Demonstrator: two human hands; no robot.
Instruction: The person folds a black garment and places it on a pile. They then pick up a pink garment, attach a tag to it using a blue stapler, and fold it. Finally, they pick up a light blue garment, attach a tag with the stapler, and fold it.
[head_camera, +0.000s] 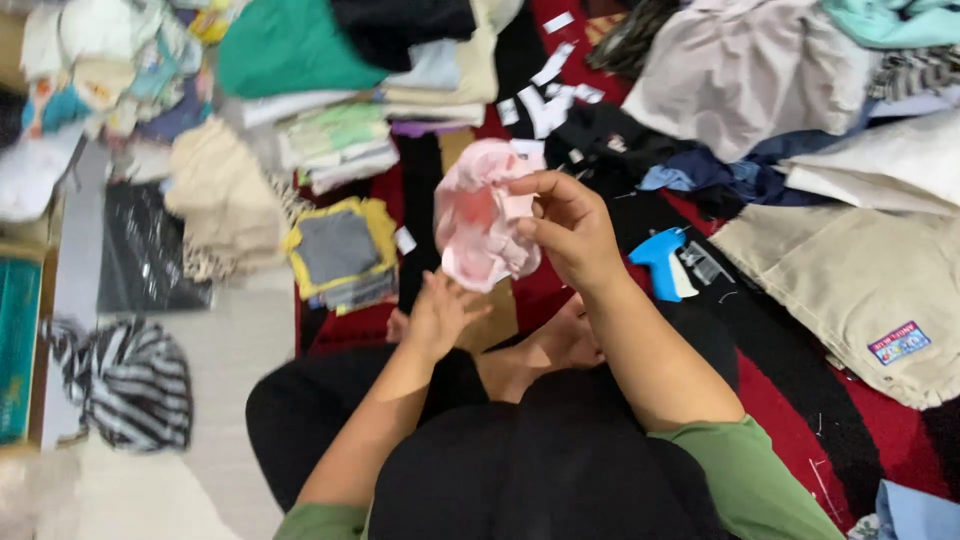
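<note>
My right hand is raised at the middle of the view and pinches the top edge of a crumpled pink garment. The cloth hangs down from my fingers. My left hand is just under it, fingers touching the lower edge of the pink garment. Both arms come from green sleeves over my black-clad lap.
A blue tagging gun lies right of my hand on the red and black rug. Beige trousers lie far right. Folded clothes, a yellow-edged grey stack, white paper tags and a striped bag surround me.
</note>
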